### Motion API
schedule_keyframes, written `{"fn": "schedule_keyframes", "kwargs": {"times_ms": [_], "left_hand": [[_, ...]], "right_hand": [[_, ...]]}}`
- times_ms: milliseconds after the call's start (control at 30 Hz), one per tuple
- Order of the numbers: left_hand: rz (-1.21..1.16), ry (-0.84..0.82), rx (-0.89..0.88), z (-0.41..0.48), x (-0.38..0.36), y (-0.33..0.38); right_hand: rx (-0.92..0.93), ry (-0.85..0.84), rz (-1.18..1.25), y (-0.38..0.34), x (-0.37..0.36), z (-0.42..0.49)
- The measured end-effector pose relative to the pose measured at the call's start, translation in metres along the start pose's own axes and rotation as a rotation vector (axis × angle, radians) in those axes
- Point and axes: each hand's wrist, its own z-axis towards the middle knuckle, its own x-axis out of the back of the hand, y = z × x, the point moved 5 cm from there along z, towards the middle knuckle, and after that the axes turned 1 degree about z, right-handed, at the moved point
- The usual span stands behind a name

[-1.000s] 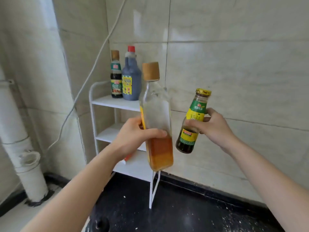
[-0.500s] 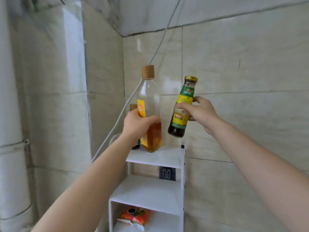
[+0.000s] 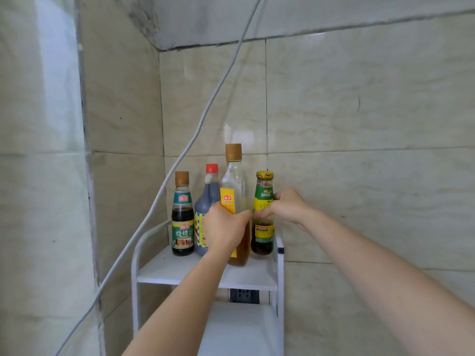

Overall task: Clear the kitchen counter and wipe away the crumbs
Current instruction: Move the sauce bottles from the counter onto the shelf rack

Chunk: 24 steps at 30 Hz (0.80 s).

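Pale marbled tiles cover the wall (image 3: 359,98) and the corner on the left. A white rack (image 3: 164,273) stands in that corner against the tiles, its top shelf carrying four bottles in a row. A white cable (image 3: 205,111) runs slantwise down in front of the corner, passing just left of the rack's rounded rail.

The tall clear bottle (image 3: 235,181), with a tan cap and amber liquid in its lower part, stands upright on the top shelf. Behind and to its left is a dark jug (image 3: 209,196) with a red cap, and further left a dark sauce bottle (image 3: 183,222) with a tan cap. At the right edge of the shelf stands the small green-labelled bottle (image 3: 263,201), just beside the tall one. A dark wall socket (image 3: 244,295) shows below the top shelf.

The left hand (image 3: 223,227) wraps its fingers round the tall clear bottle's middle, partly hiding the jug. The right hand (image 3: 285,206) curls round the small green-labelled bottle.
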Motion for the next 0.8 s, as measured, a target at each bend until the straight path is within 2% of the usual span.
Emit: {"fn": "schedule_keyframes", "kwargs": {"times_ms": [433,533,733,800], "left_hand": [[0.068,-0.030,-0.019,0.008,-0.023,-0.010],[0.025,-0.113,-0.002,0.010,-0.021,-0.010],[-0.038,-0.420,-0.029,0.013,-0.011,-0.008],[0.009,-0.429,-0.053,0.017,-0.006,-0.009]], "right_hand": [[-0.040,-0.085,0.021,0.014,-0.006,0.006],[-0.047,-0.088,0.016,0.014,-0.006,0.006],[-0.058,-0.082,0.021,0.014,-0.008,0.005],[-0.061,-0.082,0.019,0.015,-0.009,0.004]]}}
